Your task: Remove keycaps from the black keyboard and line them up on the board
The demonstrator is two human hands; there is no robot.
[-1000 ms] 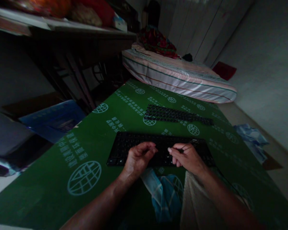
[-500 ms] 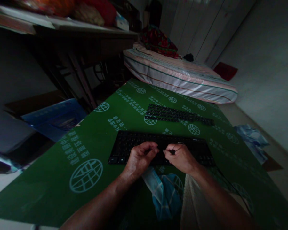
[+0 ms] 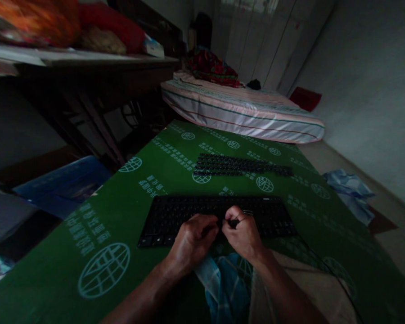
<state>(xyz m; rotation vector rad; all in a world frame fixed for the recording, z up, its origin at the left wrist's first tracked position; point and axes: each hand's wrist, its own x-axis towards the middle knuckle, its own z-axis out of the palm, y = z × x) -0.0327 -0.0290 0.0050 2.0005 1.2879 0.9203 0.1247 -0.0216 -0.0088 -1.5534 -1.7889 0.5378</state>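
Observation:
A black keyboard (image 3: 175, 208) lies across the green board in front of me, with its cable running off to the right. Both my hands are over its middle, fingertips nearly meeting. My left hand (image 3: 196, 236) is closed, thumb and fingers pinched; whatever may be between them is hidden. My right hand (image 3: 242, 231) is closed too, its fingers curled at a small dark piece that I cannot make out clearly. Beyond the keyboard, black keycaps (image 3: 236, 165) are laid out in several rows. A blue checked cloth (image 3: 227, 285) lies below my hands.
The green board (image 3: 145, 265) carries printed globes and lettering. A beige cloth (image 3: 310, 281) lies near my right forearm. Left are a dark table (image 3: 121, 67) with bags on it and a blue bin (image 3: 60, 184). A striped mattress (image 3: 249, 112) stands behind; crumpled plastic (image 3: 349, 184) is at right.
My hands have drawn closer together, and the left fingers have curled further in. The view has tilted up and shifted slightly right, so the keyboard sits lower and further left in the picture.

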